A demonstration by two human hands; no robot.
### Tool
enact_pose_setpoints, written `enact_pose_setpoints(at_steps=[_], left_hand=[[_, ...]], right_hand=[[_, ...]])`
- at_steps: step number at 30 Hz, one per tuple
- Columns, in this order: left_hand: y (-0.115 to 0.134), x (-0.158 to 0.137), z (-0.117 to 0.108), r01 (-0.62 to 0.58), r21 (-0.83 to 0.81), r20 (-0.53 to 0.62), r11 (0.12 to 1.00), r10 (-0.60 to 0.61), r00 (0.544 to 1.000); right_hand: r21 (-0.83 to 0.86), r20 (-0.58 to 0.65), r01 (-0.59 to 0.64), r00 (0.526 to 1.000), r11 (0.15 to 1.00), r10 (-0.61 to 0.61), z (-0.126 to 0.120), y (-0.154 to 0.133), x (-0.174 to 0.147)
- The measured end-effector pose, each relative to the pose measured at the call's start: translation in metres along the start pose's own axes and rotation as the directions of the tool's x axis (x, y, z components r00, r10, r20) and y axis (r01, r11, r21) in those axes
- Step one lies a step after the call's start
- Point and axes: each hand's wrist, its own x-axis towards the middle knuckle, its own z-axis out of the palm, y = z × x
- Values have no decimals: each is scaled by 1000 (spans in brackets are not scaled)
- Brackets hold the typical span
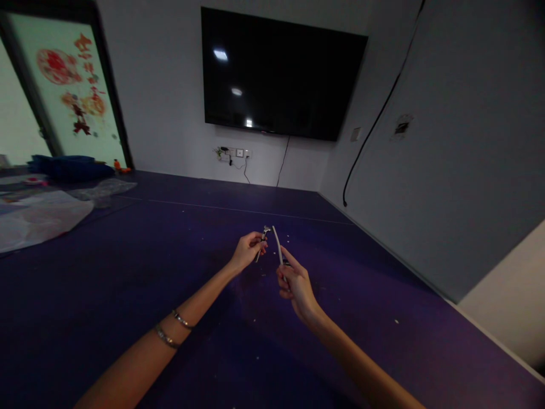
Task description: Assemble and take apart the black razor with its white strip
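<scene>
My left hand (248,250) is closed around a small metal tool (263,238) that looks like a clipper or pliers, its head pointing up and right. My right hand (293,284) pinches a thin white strip or cable (276,243) that stands upright, index finger laid along it. The tool's tip meets the top of the white strip between the two hands. Both hands hover above a dark purple floor mat (170,284). Two bracelets (174,328) sit on my left forearm.
A large black TV (276,74) hangs on the far wall above a socket with cables (234,153). A black cable (374,125) runs down the right wall. Clear plastic sheets (38,216) and blue items (68,167) lie at far left by a decorated glass door (72,85). Small white scraps (255,318) dot the mat.
</scene>
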Motion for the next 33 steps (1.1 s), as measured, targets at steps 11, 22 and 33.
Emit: enact_pose_setpoints(at_steps=[11, 22, 33], left_hand=[[-3, 2, -3, 63, -41, 17, 997, -62, 998], [-4, 1, 2, 94, -38, 39, 995, -92, 995], [-5, 0, 2, 97, -33, 31, 995, -96, 995]], right_hand=[[1, -36, -4, 999, 1000, 4, 3, 3, 2], [13, -60, 7, 998, 1000, -6, 4, 1, 2], [29, -69, 12, 998, 1000, -10, 4, 0, 1]])
